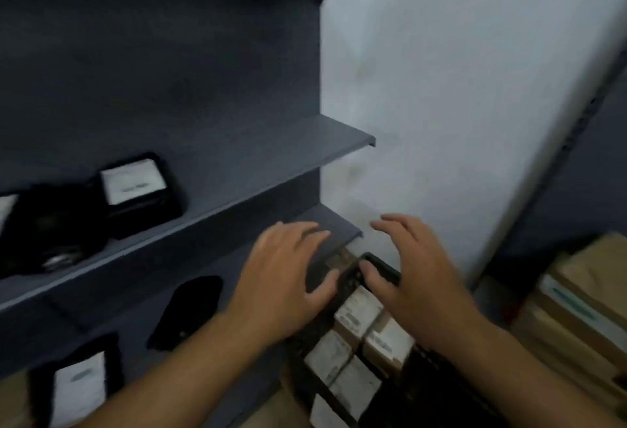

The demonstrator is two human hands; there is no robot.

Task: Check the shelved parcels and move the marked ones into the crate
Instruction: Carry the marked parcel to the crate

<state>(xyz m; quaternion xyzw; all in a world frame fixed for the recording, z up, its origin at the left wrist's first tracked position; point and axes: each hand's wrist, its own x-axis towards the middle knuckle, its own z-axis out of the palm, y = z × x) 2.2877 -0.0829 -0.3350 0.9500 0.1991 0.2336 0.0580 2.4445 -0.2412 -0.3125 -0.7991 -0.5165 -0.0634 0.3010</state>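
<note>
Both hands were out in front, palms down, fingers spread and loose, holding nothing. The left hand (285, 278) hung in front of the right end of the lower shelf (325, 219), and the right hand (417, 275) was over the far rim of the black crate (383, 266); the blur did not show whether either touched anything.

The crate stood on the floor just beside the end of the dark grey shelving, and in it lay several boxes with white labels (358, 312), packed close together.

On the middle shelf (237, 197) sat a black parcel with a white label (135, 186) on top, and left of it – touching or nearly so – a darker bundle (51, 224) too blurred to tell apart. On the lower shelf lay an unlabelled black parcel (186, 312), and nearer the camera another black one bearing a white label (81, 390).

To the right, against the pale wall (475, 88), brown cardboard cartons (583, 309) were stacked on the floor.
</note>
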